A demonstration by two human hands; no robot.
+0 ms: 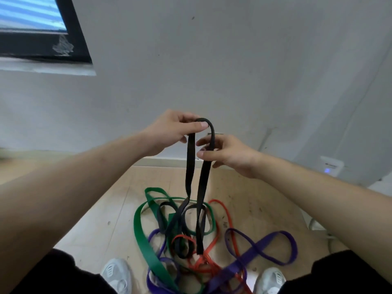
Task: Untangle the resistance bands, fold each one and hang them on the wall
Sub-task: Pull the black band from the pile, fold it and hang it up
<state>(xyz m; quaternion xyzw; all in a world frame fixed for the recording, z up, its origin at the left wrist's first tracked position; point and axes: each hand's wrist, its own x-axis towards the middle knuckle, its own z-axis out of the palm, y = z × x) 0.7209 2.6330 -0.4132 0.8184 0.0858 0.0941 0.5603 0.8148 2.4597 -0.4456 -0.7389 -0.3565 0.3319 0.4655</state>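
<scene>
1. The left hand (169, 130) pinches the top bend of the black band (189, 166). The right hand (230, 154) grips its right strand, just below.
2. The band hangs vertically under both hands.
3. Its lower end lies among the green band (146, 240), the red band (229, 217) and the purple band (265, 248) on the floor (101, 200).

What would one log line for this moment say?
step: untangling | left hand: pinches black band loop top | right hand: holds other strand | green band, red band, purple band: tangled on floor

One band (189, 166) hangs from the left hand (174, 130); the right hand (228, 154) holds it just below, above the heap of bands (144, 245) on the floor (95, 219).
</scene>
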